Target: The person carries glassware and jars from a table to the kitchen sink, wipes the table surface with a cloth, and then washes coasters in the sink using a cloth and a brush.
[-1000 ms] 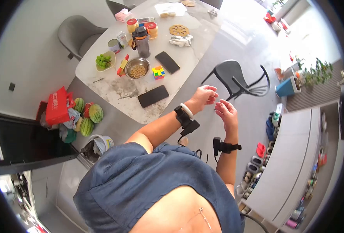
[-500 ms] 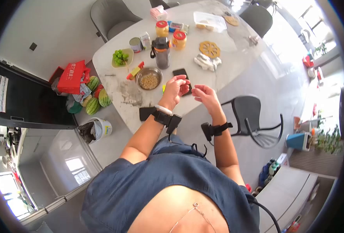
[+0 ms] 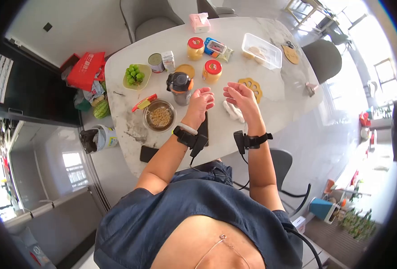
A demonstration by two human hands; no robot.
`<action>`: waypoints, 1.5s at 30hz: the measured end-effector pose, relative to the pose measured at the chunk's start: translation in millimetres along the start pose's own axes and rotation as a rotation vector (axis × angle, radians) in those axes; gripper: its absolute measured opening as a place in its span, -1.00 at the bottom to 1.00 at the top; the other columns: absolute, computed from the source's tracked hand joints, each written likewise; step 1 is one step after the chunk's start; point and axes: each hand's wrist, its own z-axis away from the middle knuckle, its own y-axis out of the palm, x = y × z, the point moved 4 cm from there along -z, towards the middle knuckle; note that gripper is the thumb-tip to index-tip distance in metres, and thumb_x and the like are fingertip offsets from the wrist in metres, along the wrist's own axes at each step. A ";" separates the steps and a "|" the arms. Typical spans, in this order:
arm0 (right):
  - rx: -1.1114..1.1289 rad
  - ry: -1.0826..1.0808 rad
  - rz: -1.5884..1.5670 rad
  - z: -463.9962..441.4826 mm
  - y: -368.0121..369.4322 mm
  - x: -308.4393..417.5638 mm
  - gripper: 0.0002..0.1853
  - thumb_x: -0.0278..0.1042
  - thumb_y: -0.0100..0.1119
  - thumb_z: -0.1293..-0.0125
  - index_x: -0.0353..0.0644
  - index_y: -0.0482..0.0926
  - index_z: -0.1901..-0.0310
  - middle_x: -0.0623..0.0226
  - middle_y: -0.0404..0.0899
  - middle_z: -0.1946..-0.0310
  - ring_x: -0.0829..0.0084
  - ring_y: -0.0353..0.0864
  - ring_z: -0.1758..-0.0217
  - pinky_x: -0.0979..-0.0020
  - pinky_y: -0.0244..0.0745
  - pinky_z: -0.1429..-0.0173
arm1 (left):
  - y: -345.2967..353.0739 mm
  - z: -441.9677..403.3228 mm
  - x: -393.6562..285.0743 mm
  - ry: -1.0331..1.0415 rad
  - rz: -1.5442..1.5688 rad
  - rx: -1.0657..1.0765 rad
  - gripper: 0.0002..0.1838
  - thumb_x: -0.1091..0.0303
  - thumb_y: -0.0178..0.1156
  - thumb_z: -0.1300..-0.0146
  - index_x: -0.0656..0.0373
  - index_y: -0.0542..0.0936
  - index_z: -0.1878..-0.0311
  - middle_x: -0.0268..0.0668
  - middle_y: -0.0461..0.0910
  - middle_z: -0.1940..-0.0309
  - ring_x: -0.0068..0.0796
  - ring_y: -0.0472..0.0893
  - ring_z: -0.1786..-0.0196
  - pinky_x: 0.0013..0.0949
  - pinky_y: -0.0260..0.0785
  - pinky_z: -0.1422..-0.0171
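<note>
My left hand [image 3: 200,106] is raised over the table with its fingers loosely bent and apart, holding nothing. It is nearest to a dark water bottle [image 3: 180,96] with an orange-trimmed lid, and partly covers a dark phone [image 3: 206,130]. Facing it across a small gap, my right hand [image 3: 244,101] is also empty with its fingers apart. Below and behind it are a crumpled white cloth [image 3: 232,111] and a yellow flower-shaped trivet [image 3: 255,89], both partly hidden. Left of the bottle stands a metal bowl [image 3: 145,120] of small tan pieces, with a red-and-yellow packet [image 3: 143,103] beside it.
Around the marble table [image 3: 279,96] are green grapes [image 3: 134,74] on a dish, an open can [image 3: 156,62], red-lidded jars [image 3: 212,71], a tissue pack [image 3: 199,22] and a clear plastic box [image 3: 273,51]. Another phone [image 3: 149,154] lies near the edge. Chairs [image 3: 321,60] surround it.
The view has shifted closer over the table. My right hand has gone from beside the table edge to above the cloth and trivet. Both hands remain empty.
</note>
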 end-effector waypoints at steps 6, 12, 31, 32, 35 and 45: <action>0.188 -0.022 0.082 -93.4 -29.0 29.2 -0.62 -0.26 0.09 -0.33 -0.33 0.43 -0.08 0.27 0.58 0.10 0.48 0.58 0.05 0.46 0.50 -0.01 | 24.2 -76.0 13.0 0.173 -0.157 -0.319 -0.05 0.42 0.35 0.19 0.19 0.07 -0.32 0.04 0.15 -0.22 -0.20 0.29 -0.22 -0.17 0.29 -0.22; 0.265 -0.109 0.255 -198.1 -24.9 34.9 -0.57 -0.24 0.21 -0.18 -0.28 0.47 -0.04 0.30 0.58 0.19 0.47 0.58 0.11 0.44 0.48 0.04 | 35.1 -120.5 3.5 0.377 -0.782 -0.651 0.19 0.25 0.51 0.30 0.23 -0.05 -0.38 0.11 0.10 -0.26 0.00 0.12 -0.35 -0.09 0.10 -0.34; 0.517 -0.540 0.742 -328.7 62.4 -15.6 0.05 -0.22 0.52 0.28 -0.10 0.13 -0.33 -0.09 0.30 -0.16 0.04 0.35 -0.23 0.25 0.35 -0.26 | 36.0 -139.3 0.8 0.568 -0.803 -0.540 -0.20 0.33 0.48 0.26 0.18 0.30 -0.12 -0.20 0.45 0.06 -0.34 0.51 -0.02 -0.31 0.39 -0.10; 0.529 -0.540 0.739 -329.7 63.5 -18.0 0.05 -0.22 0.52 0.28 -0.10 0.13 -0.33 -0.09 0.30 -0.16 0.04 0.35 -0.23 0.25 0.35 -0.26 | 36.6 -137.6 -0.4 0.587 -0.790 -0.548 -0.22 0.34 0.48 0.25 0.17 0.31 -0.11 -0.20 0.46 0.07 -0.34 0.51 -0.03 -0.31 0.38 -0.11; 0.536 -0.479 0.665 -332.1 62.5 -21.0 -0.06 -0.22 0.52 0.27 -0.15 0.23 -0.23 0.00 0.42 -0.06 0.14 0.46 -0.13 0.29 0.41 -0.19 | 36.1 -132.3 -2.5 0.569 -0.770 -0.555 -0.23 0.37 0.47 0.25 0.17 0.31 -0.10 -0.19 0.45 0.06 -0.31 0.51 -0.02 -0.31 0.37 -0.11; 0.476 -0.446 0.647 -302.7 32.3 -23.1 -0.20 -0.19 0.50 0.25 -0.18 0.28 -0.06 0.05 0.50 0.07 0.13 0.54 0.00 0.28 0.49 -0.04 | 29.5 -113.2 8.8 0.605 -0.855 -0.609 -0.25 0.41 0.44 0.24 0.19 0.31 -0.10 -0.16 0.45 0.08 -0.24 0.50 -0.03 -0.29 0.36 -0.12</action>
